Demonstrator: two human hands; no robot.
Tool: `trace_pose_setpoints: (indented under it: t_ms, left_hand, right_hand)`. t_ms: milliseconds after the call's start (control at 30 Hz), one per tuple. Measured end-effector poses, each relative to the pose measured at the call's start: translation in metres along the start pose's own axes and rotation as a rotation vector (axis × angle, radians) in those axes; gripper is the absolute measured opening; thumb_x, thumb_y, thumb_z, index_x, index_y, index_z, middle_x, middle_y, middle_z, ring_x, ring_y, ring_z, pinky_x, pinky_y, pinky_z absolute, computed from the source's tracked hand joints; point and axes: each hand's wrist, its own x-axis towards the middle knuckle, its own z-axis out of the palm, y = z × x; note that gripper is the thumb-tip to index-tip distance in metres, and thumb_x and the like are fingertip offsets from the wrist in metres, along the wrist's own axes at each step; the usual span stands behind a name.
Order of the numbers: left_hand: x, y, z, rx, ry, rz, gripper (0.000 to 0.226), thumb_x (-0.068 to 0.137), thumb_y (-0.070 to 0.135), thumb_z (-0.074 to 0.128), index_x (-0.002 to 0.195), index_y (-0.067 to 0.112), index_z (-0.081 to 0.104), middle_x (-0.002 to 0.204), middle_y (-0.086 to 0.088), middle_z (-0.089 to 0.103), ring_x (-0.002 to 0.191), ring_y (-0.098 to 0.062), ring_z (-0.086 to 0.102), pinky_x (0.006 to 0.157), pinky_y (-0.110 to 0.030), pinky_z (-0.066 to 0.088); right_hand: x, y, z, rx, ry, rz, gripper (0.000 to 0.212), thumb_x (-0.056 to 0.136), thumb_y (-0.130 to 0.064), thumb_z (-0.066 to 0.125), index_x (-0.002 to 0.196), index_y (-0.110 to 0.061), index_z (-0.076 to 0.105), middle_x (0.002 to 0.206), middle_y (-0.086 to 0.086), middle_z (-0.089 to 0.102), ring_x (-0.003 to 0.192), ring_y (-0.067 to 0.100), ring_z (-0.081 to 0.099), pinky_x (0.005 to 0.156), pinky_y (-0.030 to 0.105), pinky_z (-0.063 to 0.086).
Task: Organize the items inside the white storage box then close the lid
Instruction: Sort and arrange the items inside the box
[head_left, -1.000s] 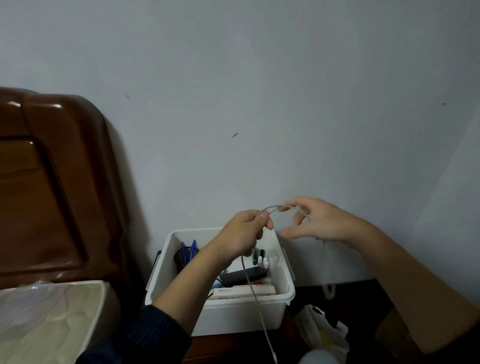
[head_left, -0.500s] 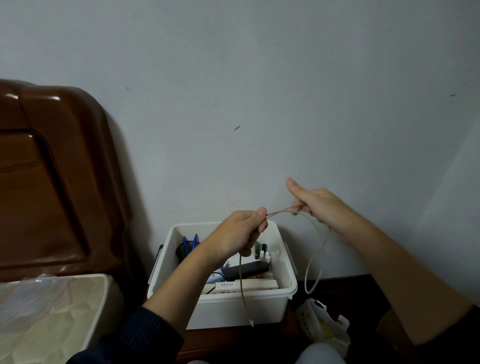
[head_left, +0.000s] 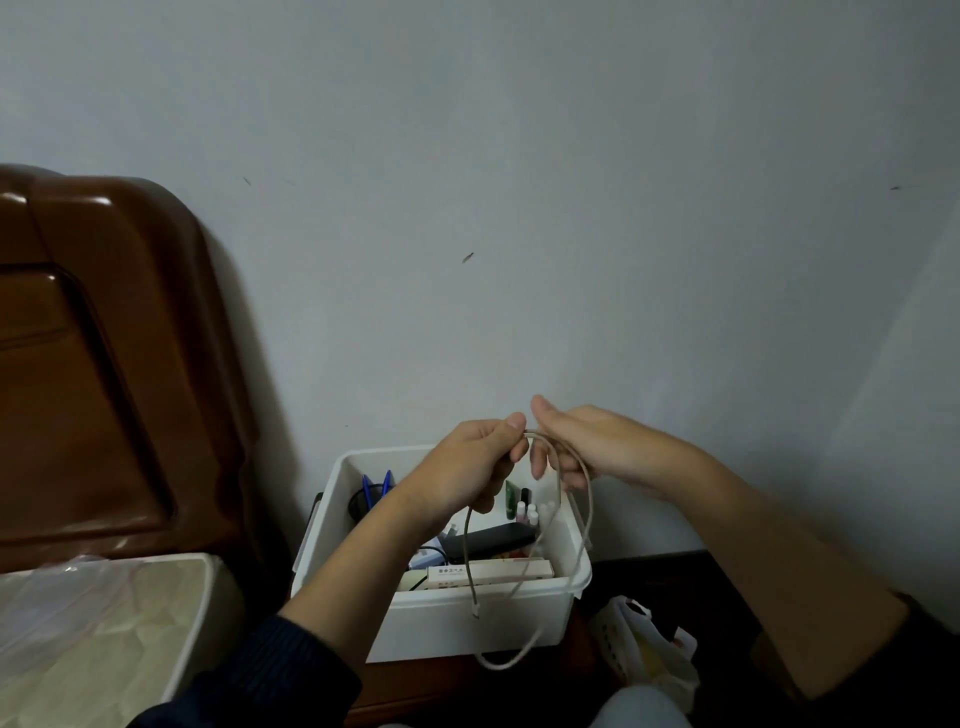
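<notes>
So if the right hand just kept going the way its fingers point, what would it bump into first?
Most likely the left hand: the right hand points leftward at it, both holding the beige cable above the white box. Depth between them is unclear.

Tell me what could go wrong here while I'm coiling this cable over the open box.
The cable hangs in loose loops from the left hand and right hand, so a loop may slip free and uncoil. Its dangling end and low loop could catch on the white box rim or fall outside.
</notes>
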Motion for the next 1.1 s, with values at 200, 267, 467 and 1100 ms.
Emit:
trace_pose_setpoints:
  t_ms: [200, 267, 467, 1100]
  left_hand:
    - [-0.005, 0.003, -0.004, -0.086, -0.030, -0.026, 0.045, 0.113, 0.044, 0.042, 0.074, 0.022, 0.048, 0.061, 0.006, 0.031, 0.051, -0.011, 0.024, 0.047, -0.022, 0.028]
    - [-0.006, 0.003, -0.004, -0.070, -0.037, -0.033, 0.045, 0.113, 0.043, 0.041, 0.075, 0.021, 0.047, 0.061, 0.005, 0.031, 0.052, -0.012, 0.024, 0.047, -0.022, 0.030]
    - [-0.005, -0.004, -0.005, -0.092, -0.092, -0.091, 0.047, 0.114, 0.042, 0.040, 0.072, 0.022, 0.048, 0.062, 0.003, 0.028, 0.053, -0.014, 0.021, 0.045, -0.021, 0.030]
    - [-0.008, -0.011, 0.001, -0.219, -0.134, -0.205, 0.049, 0.115, 0.035, 0.037, 0.072, 0.017, 0.053, 0.060, 0.001, 0.033, 0.047, -0.012, 0.026, 0.043, -0.021, 0.028]
  right_hand:
    - [-0.002, -0.010, 0.000, 0.333, -0.096, 0.040, 0.068, 0.084, -0.090, 0.049, 0.059, -0.026, 0.045, 0.063, -0.003, 0.025, 0.053, 0.015, 0.027, 0.071, 0.041, 0.062]
    - [0.000, -0.009, -0.003, 0.392, -0.096, 0.117, 0.068, 0.079, -0.092, 0.051, 0.061, -0.028, 0.043, 0.065, -0.003, 0.025, 0.053, 0.014, 0.028, 0.070, 0.043, 0.062]
    - [0.002, 0.010, -0.010, 0.120, 0.283, 0.158, 0.067, 0.073, -0.092, 0.062, 0.075, -0.024, 0.058, 0.079, -0.004, 0.051, 0.055, 0.011, 0.063, 0.084, 0.052, 0.066]
    - [0.000, 0.034, -0.045, 0.055, 0.892, 0.217, 0.066, 0.084, -0.071, 0.067, 0.054, -0.023, 0.034, 0.045, -0.008, 0.038, 0.055, 0.025, 0.043, 0.060, 0.036, 0.036]
